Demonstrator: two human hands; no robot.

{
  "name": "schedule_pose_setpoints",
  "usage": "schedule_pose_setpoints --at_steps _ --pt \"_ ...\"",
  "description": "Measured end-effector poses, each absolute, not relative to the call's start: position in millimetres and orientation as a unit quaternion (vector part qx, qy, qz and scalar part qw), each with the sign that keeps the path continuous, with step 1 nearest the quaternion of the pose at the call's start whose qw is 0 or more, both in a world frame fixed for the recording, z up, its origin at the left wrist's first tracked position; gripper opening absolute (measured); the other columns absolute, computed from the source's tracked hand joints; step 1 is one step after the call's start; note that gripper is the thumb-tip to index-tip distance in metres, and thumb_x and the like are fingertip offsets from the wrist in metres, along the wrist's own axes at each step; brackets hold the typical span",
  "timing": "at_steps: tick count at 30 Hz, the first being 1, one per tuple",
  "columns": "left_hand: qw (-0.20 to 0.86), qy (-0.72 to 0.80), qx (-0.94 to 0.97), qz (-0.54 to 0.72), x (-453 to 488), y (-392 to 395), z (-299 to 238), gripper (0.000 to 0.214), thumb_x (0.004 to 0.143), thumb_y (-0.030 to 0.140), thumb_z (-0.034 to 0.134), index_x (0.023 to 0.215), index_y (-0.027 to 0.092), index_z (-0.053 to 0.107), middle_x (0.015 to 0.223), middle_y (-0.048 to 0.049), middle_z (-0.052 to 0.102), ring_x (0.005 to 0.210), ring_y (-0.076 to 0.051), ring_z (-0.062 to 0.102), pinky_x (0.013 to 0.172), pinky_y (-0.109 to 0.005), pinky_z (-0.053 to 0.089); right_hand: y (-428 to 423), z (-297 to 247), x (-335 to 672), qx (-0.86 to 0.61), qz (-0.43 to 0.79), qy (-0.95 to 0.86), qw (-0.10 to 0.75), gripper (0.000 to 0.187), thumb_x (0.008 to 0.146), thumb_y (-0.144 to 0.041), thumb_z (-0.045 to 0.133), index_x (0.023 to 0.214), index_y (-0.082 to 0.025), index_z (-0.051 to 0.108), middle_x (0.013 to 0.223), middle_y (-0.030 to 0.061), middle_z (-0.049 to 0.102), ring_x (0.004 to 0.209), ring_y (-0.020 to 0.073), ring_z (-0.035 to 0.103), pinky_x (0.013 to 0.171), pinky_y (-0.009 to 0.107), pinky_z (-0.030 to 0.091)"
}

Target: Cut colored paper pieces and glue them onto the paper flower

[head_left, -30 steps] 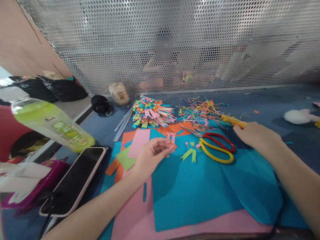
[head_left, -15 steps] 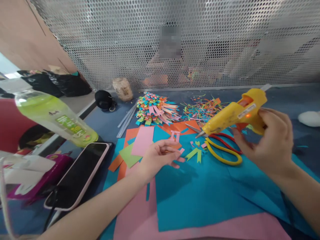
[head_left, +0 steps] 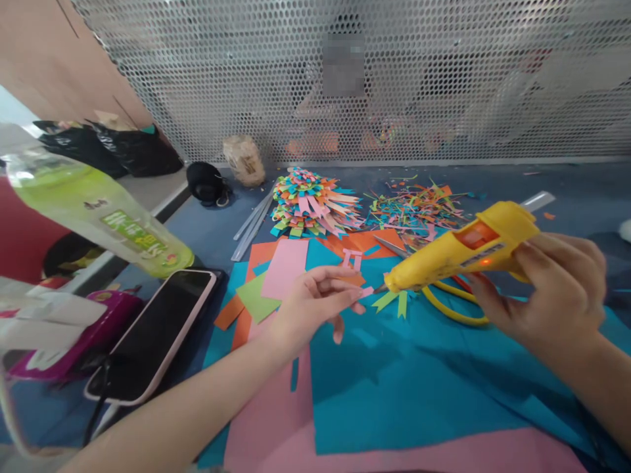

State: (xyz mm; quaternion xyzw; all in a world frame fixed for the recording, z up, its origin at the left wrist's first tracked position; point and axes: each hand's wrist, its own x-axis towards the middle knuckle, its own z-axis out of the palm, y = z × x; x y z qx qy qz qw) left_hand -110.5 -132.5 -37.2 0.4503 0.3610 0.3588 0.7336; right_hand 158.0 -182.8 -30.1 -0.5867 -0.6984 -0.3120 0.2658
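Between the thumb and fingers of my left hand is a small pink paper strip. My right hand grips a yellow hot glue gun with its orange light lit and a clear glue stick out of its back. The gun's nozzle points left and is right at the strip's end; whether they touch I cannot tell. Beneath the nozzle lie green notched paper strips on blue paper. Scissors with yellow and red handles are partly hidden behind the gun. A cone of layered paper strips stands behind.
On the left are a phone, a tilted bottle of green drink and a magenta power strip. Clear glue sticks and a heap of paper scraps lie farther back. A perforated metal panel rises behind the table.
My right hand has brought the glue gun's nozzle down and left to the pink strip. My left hand still pinches the strip. The view has shifted slightly.
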Motion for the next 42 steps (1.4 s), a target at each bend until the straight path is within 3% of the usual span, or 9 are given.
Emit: schedule_pose_setpoints --at_steps 5,15,21,31,42 --pt "0.731 0.366 0.455 0.353 -111.1 -132.5 -36.3 0.031 0.067 0.021 0.071 0.095 0.015 0.061 0.069 -0.0014 0.067 0.062 -0.015 0.064 0.028 -0.014 0.043 -176.5 -30.1 159.6 -0.463 -0.377 -0.736 0.318 0.077 0.076 -0.042 0.061 0.141 -0.033 0.021 0.113 0.0074 0.059 0.095 0.0321 0.060 0.075 0.047 0.049" --pt "0.735 0.368 0.446 0.355 -110.7 -132.3 -35.3 0.029 0.068 0.020 0.071 0.094 0.014 0.060 0.069 -0.0011 0.066 0.061 -0.013 0.063 0.028 -0.014 0.043 -174.5 -29.4 161.6 -0.409 -0.424 -0.749 0.302 0.092 0.067 -0.028 0.073 0.144 -0.022 0.021 0.110 0.0134 0.058 0.089 0.0314 0.060 0.072 0.046 0.048" --pt "0.734 0.364 0.445 0.362 -112.8 -132.0 -33.5 0.027 0.069 0.020 0.070 0.093 0.014 0.059 0.080 -0.0035 0.069 0.061 -0.012 0.063 0.028 -0.014 0.044 -173.9 -29.3 160.2 -0.407 -0.424 -0.749 0.305 0.095 0.064 -0.023 0.075 0.143 -0.019 0.023 0.108 0.0154 0.059 0.088 0.0320 0.059 0.071 0.046 0.049" --pt "0.732 0.364 0.451 0.360 -111.5 -132.8 -36.4 0.027 0.069 0.018 0.070 0.093 0.013 0.060 0.070 -0.0013 0.066 0.061 -0.013 0.063 0.028 -0.013 0.044 -176.2 -30.9 160.4 -0.415 -0.410 -0.751 0.310 0.093 0.064 -0.020 0.074 0.143 -0.019 0.024 0.112 0.0162 0.056 0.093 0.0333 0.058 0.074 0.049 0.049" --pt "0.727 0.365 0.450 0.367 -111.1 -131.4 -37.6 0.024 0.069 0.020 0.070 0.090 0.015 0.060 0.074 -0.0014 0.068 0.060 -0.012 0.063 0.029 -0.014 0.043 -176.0 -30.6 160.1 -0.410 -0.412 -0.754 0.307 0.092 0.065 -0.020 0.073 0.143 -0.019 0.024 0.112 0.0148 0.056 0.095 0.0310 0.057 0.075 0.047 0.050"
